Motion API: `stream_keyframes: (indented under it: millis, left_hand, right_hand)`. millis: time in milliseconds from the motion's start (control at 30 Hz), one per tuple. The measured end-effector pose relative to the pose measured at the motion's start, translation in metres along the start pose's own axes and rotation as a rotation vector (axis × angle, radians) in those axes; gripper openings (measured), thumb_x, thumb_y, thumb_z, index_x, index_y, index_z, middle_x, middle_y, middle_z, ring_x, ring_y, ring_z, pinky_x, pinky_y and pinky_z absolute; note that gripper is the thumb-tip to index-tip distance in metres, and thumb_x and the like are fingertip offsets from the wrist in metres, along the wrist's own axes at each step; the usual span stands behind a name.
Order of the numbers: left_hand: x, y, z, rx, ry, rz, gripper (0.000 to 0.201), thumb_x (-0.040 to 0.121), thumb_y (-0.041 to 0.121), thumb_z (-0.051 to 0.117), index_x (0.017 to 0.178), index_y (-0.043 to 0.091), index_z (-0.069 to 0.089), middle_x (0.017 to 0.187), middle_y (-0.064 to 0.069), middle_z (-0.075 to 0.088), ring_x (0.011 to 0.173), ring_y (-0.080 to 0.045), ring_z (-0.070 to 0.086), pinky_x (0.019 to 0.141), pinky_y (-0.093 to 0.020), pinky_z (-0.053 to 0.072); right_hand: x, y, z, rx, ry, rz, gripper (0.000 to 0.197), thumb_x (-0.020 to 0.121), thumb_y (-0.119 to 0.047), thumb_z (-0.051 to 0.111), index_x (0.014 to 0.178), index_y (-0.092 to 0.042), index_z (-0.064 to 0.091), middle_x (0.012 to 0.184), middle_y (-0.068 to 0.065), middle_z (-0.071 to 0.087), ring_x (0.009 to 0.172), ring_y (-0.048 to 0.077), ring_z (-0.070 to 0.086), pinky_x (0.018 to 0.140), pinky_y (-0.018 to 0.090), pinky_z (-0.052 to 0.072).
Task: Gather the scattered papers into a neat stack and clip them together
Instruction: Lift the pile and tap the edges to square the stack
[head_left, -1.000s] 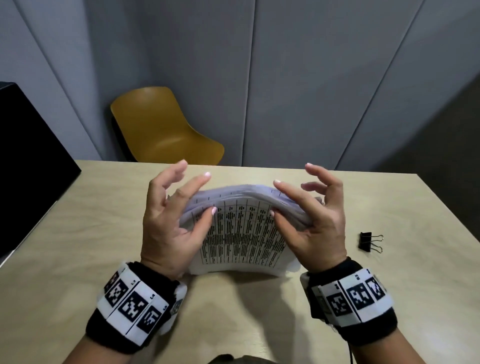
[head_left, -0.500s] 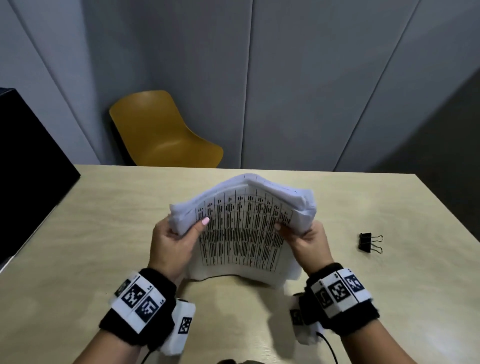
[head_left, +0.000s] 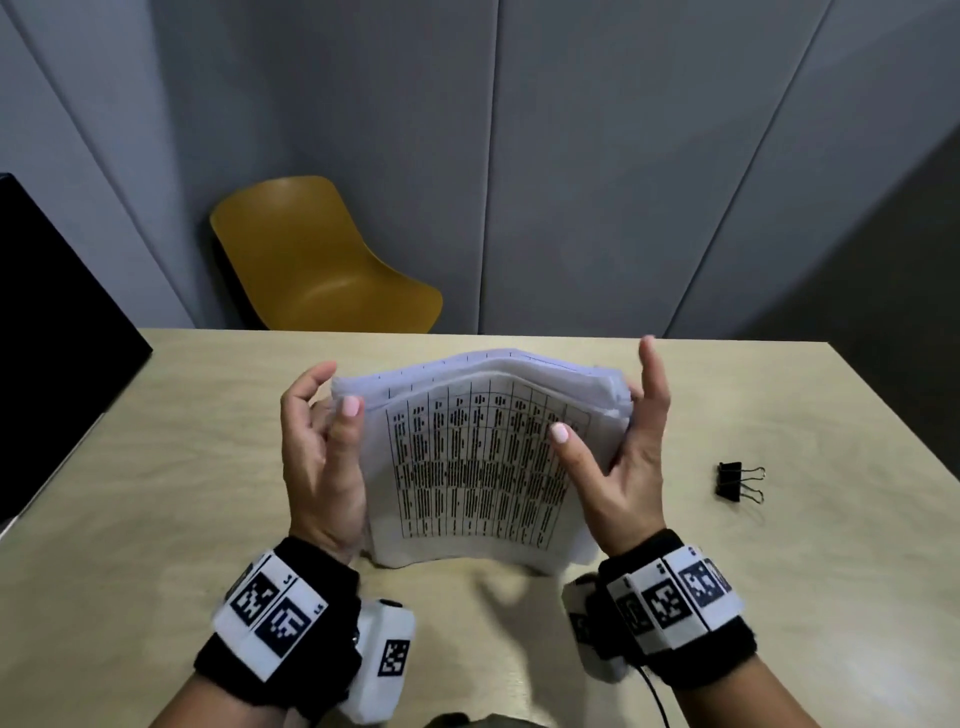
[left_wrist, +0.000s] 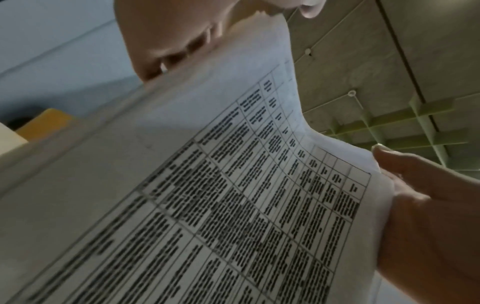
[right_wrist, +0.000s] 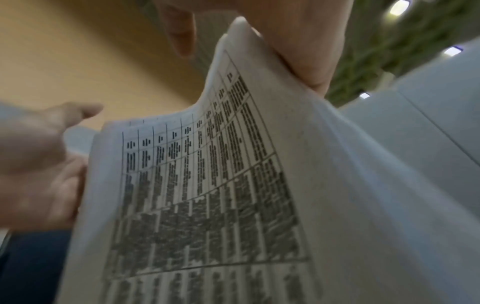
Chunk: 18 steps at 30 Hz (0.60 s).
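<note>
Your left grip (head_left: 317, 467) and right grip (head_left: 623, 478) pinch the upright stack (head_left: 478, 467) by its sides. The clip (head_left: 730, 482) lies rightward, nearest your right grip.

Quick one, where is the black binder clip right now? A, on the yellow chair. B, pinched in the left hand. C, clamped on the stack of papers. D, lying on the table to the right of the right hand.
D: the binder clip lies on the table, off to the right of the right hand and apart from the stack of papers.
</note>
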<state>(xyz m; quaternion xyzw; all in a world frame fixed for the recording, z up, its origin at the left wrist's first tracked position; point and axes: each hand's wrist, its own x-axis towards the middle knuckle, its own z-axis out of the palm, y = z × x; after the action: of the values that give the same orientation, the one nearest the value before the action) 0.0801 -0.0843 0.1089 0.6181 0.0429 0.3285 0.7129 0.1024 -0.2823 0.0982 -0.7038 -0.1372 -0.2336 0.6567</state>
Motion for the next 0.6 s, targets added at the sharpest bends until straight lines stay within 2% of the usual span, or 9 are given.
stream_keyframes:
  millis: [67, 133, 200, 233, 333, 400, 467, 533, 600]
  left_hand:
    - [0.002, 0.002, 0.005, 0.030, 0.045, 0.018, 0.055, 0.065, 0.055, 0.050, 0.108, 0.019, 0.050, 0.078, 0.014, 0.055, 0.066, 0.008, 0.052, 0.067, -0.014, 0.042]
    - [0.007, 0.001, 0.009, 0.055, 0.097, -0.008, 0.038, 0.066, 0.054, 0.056, 0.091, 0.025, 0.058, 0.073, 0.014, 0.059, 0.065, 0.007, 0.054, 0.066, -0.016, 0.044]
    - [0.013, -0.001, 0.009, 0.064, 0.120, -0.045, 0.027, 0.067, 0.052, 0.061, 0.072, 0.025, 0.060, 0.060, 0.017, 0.061, 0.060, 0.001, 0.052, 0.062, -0.020, 0.044]
    - [0.014, -0.003, 0.008, 0.068, 0.124, -0.058, 0.026, 0.067, 0.050, 0.062, 0.067, 0.024, 0.059, 0.056, 0.017, 0.059, 0.058, -0.001, 0.051, 0.060, -0.020, 0.043]
    - [0.014, -0.005, 0.005, 0.023, 0.152, -0.075, 0.023, 0.074, 0.041, 0.060, 0.064, 0.021, 0.056, 0.053, 0.015, 0.055, 0.056, -0.002, 0.048, 0.055, -0.016, 0.040]
    - [0.011, -0.003, 0.008, 0.019, 0.159, -0.068, 0.027, 0.073, 0.046, 0.056, 0.071, 0.019, 0.058, 0.065, 0.010, 0.059, 0.061, -0.005, 0.052, 0.056, -0.015, 0.043]
    - [0.009, -0.003, 0.011, 0.034, 0.154, -0.073, 0.030, 0.070, 0.052, 0.055, 0.073, 0.022, 0.060, 0.070, 0.006, 0.059, 0.066, -0.009, 0.054, 0.059, -0.019, 0.045]
    - [0.007, -0.005, 0.011, 0.044, 0.163, -0.090, 0.027, 0.069, 0.050, 0.059, 0.068, 0.024, 0.059, 0.063, 0.013, 0.059, 0.063, -0.008, 0.054, 0.059, -0.021, 0.044]
    - [0.006, -0.006, 0.011, 0.030, 0.170, -0.094, 0.025, 0.072, 0.047, 0.059, 0.068, 0.021, 0.058, 0.055, 0.015, 0.059, 0.058, -0.002, 0.053, 0.056, -0.015, 0.043]
  right_hand:
    - [0.003, -0.004, 0.003, -0.165, 0.023, -0.174, 0.083, 0.072, -0.029, 0.065, 0.143, -0.021, 0.023, 0.126, 0.011, 0.042, 0.119, 0.016, 0.044, 0.101, 0.018, 0.033]
    - [0.005, -0.006, 0.005, -0.297, 0.037, -0.284, 0.062, 0.075, -0.024, 0.065, 0.132, -0.015, 0.043, 0.126, 0.016, 0.041, 0.113, 0.007, 0.045, 0.099, 0.016, 0.034]
    - [0.005, -0.007, 0.004, -0.344, 0.065, -0.294, 0.036, 0.078, -0.024, 0.063, 0.113, -0.015, 0.061, 0.124, 0.019, 0.043, 0.104, 0.008, 0.050, 0.094, 0.018, 0.040]
    - [0.005, -0.005, 0.001, -0.336, 0.085, -0.278, 0.027, 0.080, -0.024, 0.061, 0.105, -0.015, 0.064, 0.122, 0.020, 0.045, 0.102, 0.009, 0.052, 0.093, 0.019, 0.041]
    - [0.003, -0.004, -0.005, -0.251, 0.165, -0.207, 0.023, 0.088, -0.034, 0.052, 0.100, -0.017, 0.063, 0.111, 0.018, 0.054, 0.107, 0.001, 0.050, 0.093, 0.015, 0.038]
    - [0.004, -0.007, -0.001, -0.109, 0.206, -0.101, 0.026, 0.087, -0.042, 0.051, 0.103, -0.023, 0.059, 0.098, 0.008, 0.058, 0.092, 0.002, 0.054, 0.084, 0.015, 0.041]
    - [0.005, -0.011, 0.008, 0.058, 0.265, 0.085, 0.027, 0.077, -0.045, 0.056, 0.100, -0.030, 0.055, 0.082, 0.001, 0.054, 0.071, 0.002, 0.051, 0.069, 0.015, 0.042]
    - [0.009, -0.009, 0.011, 0.157, 0.331, 0.244, 0.024, 0.070, -0.046, 0.061, 0.087, -0.029, 0.057, 0.066, -0.006, 0.053, 0.061, 0.004, 0.047, 0.061, 0.021, 0.041]
    - [0.014, -0.007, 0.008, 0.192, 0.356, 0.307, 0.020, 0.068, -0.042, 0.062, 0.072, -0.023, 0.057, 0.057, -0.015, 0.055, 0.058, 0.002, 0.048, 0.059, 0.020, 0.040]
